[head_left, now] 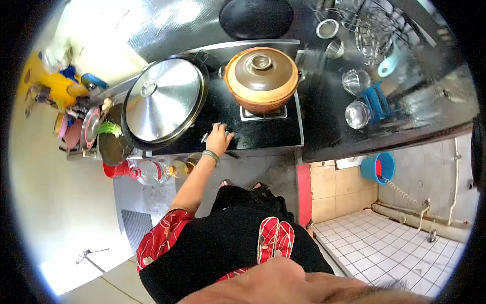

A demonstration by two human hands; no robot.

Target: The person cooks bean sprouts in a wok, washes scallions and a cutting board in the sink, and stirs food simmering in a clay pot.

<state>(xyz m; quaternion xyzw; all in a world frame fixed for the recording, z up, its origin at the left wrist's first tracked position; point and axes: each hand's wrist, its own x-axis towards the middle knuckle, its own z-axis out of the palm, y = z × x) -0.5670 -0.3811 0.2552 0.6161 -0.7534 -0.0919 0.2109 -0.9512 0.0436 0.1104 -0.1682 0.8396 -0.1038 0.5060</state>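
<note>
My left hand (218, 139), with a green bangle (211, 156) on its wrist, reaches to the front of the black gas stove (253, 138). Its fingers are curled down over a stove knob (227, 134), mostly hidden beneath them. Another silver knob (204, 138) shows just left of the hand. Behind it, a lidded clay pot (261, 76) stands on the right burner. To the left is a large wok (201, 96) covered by a shiny metal lid (163, 99). My right hand is out of the picture.
Strainers (327, 29) and a blue rack (377, 104) lie on the right counter. Bottles (149, 173) stand on the floor left of my legs. A cutting board or pan with greens (109, 129) sits at the left. A blue bucket (378, 167) stands in the tiled area.
</note>
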